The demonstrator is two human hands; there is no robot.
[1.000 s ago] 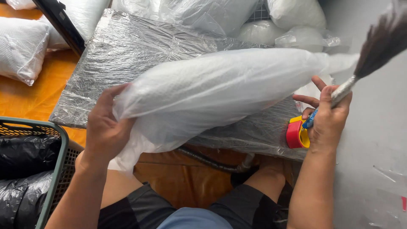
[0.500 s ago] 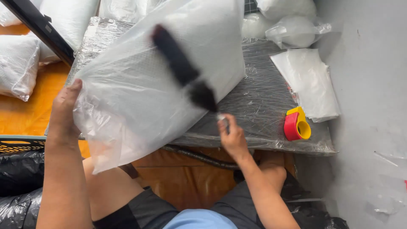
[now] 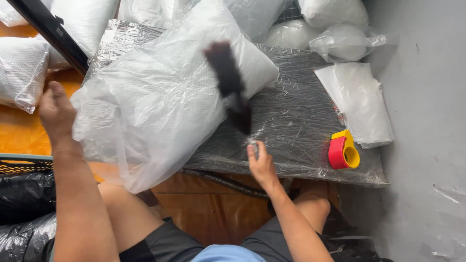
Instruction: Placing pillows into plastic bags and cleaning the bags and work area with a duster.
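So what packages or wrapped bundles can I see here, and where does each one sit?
Big clear plastic bag with white filling: centre, on the film-wrapped work surface, left hand at its edge.
Flat folded clear bags: right side of the surface, above the red and yellow tape dispenser.
White filled bags: piled along the top.
White filled bag: far left.
Black bags: bottom left.
No labels, signs or screens.

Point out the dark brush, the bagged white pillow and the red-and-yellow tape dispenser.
dark brush [image 3: 228, 77], head view, on the blurred bristles.
bagged white pillow [image 3: 160, 106], head view, mid-face of the bag.
red-and-yellow tape dispenser [image 3: 340, 151], head view, on the red body.
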